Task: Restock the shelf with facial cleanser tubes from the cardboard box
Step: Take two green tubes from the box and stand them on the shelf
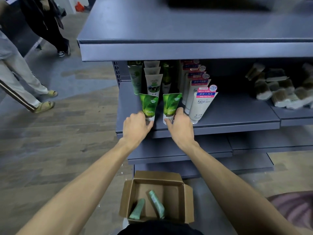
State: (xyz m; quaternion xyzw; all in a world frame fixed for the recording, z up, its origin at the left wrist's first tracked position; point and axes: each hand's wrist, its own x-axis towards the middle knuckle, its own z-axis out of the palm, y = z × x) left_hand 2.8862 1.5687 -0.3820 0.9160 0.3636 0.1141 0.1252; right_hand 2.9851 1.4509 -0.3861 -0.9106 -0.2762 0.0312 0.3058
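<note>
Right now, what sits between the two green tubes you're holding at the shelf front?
Nothing: head view shows only bare shelf between left green tube and right green tube, gripped by left hand and right hand.

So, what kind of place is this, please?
Probably a shop aisle: grey metal shelf units, rows of facial cleanser tubes facing front, and a cardboard box of stock on the floor.

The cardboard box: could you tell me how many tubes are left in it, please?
2. One pale green tube lies at the cardboard box's left, another beside it toward the middle. The near edge is partly hidden.
</note>
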